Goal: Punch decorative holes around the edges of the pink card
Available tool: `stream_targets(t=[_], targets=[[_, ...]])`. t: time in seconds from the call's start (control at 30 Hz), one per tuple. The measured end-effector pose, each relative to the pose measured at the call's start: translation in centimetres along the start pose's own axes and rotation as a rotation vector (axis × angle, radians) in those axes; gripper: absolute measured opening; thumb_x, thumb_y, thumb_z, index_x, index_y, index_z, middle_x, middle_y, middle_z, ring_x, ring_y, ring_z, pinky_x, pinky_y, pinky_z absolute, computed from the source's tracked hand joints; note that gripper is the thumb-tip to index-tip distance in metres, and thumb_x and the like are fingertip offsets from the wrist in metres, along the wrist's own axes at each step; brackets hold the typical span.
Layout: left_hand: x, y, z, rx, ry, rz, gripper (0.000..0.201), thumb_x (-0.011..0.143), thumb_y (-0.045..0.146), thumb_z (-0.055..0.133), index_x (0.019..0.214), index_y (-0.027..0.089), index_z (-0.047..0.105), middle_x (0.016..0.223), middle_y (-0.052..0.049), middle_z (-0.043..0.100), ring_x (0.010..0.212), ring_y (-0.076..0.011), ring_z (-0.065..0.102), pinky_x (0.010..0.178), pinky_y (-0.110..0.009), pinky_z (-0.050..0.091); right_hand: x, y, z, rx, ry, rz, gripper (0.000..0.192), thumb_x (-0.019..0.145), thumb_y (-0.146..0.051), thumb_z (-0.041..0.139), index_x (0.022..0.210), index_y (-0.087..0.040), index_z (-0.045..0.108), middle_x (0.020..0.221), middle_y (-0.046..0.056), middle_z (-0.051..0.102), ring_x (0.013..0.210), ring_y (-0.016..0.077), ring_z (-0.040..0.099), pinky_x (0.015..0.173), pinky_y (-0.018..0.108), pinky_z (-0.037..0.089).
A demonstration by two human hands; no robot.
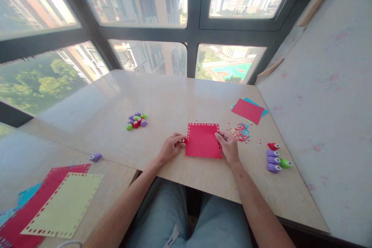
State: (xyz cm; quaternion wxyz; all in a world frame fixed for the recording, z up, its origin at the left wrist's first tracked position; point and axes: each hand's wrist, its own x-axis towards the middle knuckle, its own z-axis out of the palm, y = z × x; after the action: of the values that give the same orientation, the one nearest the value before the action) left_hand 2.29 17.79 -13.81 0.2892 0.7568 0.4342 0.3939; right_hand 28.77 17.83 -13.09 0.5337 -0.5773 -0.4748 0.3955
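A red sheet of paper (203,141) lies in front of me, with punched holes along its top edge and part of its right edge. My left hand (171,148) is closed around a small red paper punch (183,140) with an eye-like dot, at the sheet's left edge. My right hand (229,145) pinches the sheet's right edge, thumb on top. Whether the punch is pressed down on the paper I cannot tell.
Colourful punched bits (241,132) lie right of the sheet, below stacked paper (248,111). Several punches (273,159) stand at the right, more punches (136,120) at centre left, and one purple punch (95,157) farther left. Hole-edged sheets (65,205) lie lower left. Windows and a wall (325,124) border the table.
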Motion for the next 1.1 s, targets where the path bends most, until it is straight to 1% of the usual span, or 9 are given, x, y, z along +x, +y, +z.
stream_targets(t=[0.17, 0.33, 0.5, 0.73, 0.9, 1.0, 1.1], targets=[[0.02, 0.45, -0.05, 0.009, -0.011, -0.007, 0.025, 0.086, 0.018, 0.058, 0.109, 0.018, 0.067, 0.097, -0.006, 0.063, 0.069, -0.0091, 0.054, 0.06, -0.021, 0.044, 0.09, 0.09, 0.06, -0.007, -0.003, 0.002, 0.037, 0.076, -0.049, 0.065, 0.089, -0.015, 0.073, 0.072, 0.004, 0.07, 0.063, 0.0165, 0.062, 0.057, 0.024, 0.048], [0.06, 0.68, -0.08, 0.012, -0.002, -0.008, 0.024, 0.086, 0.019, 0.058, 0.108, 0.018, 0.067, 0.096, -0.006, 0.063, 0.069, -0.0092, 0.054, 0.061, -0.021, 0.044, 0.23, 0.24, -0.01, 0.029, -0.013, 0.033, 0.038, 0.074, -0.048, 0.067, 0.09, -0.015, 0.072, 0.075, 0.004, 0.071, 0.067, 0.0181, 0.065, 0.061, 0.026, 0.05], [0.06, 0.72, -0.08, -0.01, 0.009, -0.016, 0.025, 0.086, 0.02, 0.059, 0.109, 0.017, 0.067, 0.095, -0.006, 0.063, 0.065, -0.0083, 0.053, 0.059, -0.021, 0.044, 0.17, 0.16, -0.12, 0.06, -0.054, 0.046, 0.038, 0.075, -0.049, 0.066, 0.091, -0.015, 0.072, 0.076, 0.004, 0.071, 0.068, 0.0186, 0.065, 0.063, 0.027, 0.051], [0.09, 0.75, -0.2, -0.014, -0.007, -0.01, 0.025, 0.087, 0.021, 0.059, 0.11, 0.018, 0.068, 0.096, -0.007, 0.064, 0.066, -0.0085, 0.054, 0.059, -0.02, 0.043, 0.15, -0.06, -0.12, 0.068, -0.055, 0.073, 0.039, 0.073, -0.049, 0.068, 0.091, -0.014, 0.072, 0.077, 0.005, 0.072, 0.069, 0.0198, 0.067, 0.063, 0.028, 0.052], [0.06, 0.58, -0.11, -0.013, -0.004, 0.007, 0.025, 0.087, 0.02, 0.059, 0.11, 0.018, 0.068, 0.096, -0.007, 0.064, 0.067, -0.0087, 0.054, 0.059, -0.02, 0.044, 0.17, -0.32, -0.01, 0.055, -0.043, 0.089, 0.037, 0.073, -0.048, 0.068, 0.089, -0.015, 0.072, 0.075, 0.004, 0.072, 0.066, 0.0179, 0.066, 0.06, 0.025, 0.051], [0.01, 0.6, -0.05, -0.01, -0.003, 0.0, 0.026, 0.086, 0.022, 0.059, 0.11, 0.018, 0.068, 0.096, -0.008, 0.065, 0.066, -0.0087, 0.055, 0.059, -0.02, 0.044, 0.2, -0.55, 0.06, 0.051, -0.022, 0.091, 0.036, 0.071, -0.048, 0.069, 0.087, -0.016, 0.073, 0.074, 0.004, 0.072, 0.063, 0.0168, 0.065, 0.058, 0.024, 0.05], [-0.04, 0.69, -0.06, -0.011, -0.012, -0.009, 0.027, 0.085, 0.023, 0.061, 0.111, 0.018, 0.069, 0.097, -0.008, 0.066, 0.068, -0.0096, 0.056, 0.059, -0.021, 0.045, 0.23, -0.73, 0.06, 0.061, -0.029, 0.104, 0.037, 0.07, -0.048, 0.07, 0.088, -0.015, 0.073, 0.073, 0.004, 0.072, 0.062, 0.0167, 0.065, 0.057, 0.024, 0.05]])
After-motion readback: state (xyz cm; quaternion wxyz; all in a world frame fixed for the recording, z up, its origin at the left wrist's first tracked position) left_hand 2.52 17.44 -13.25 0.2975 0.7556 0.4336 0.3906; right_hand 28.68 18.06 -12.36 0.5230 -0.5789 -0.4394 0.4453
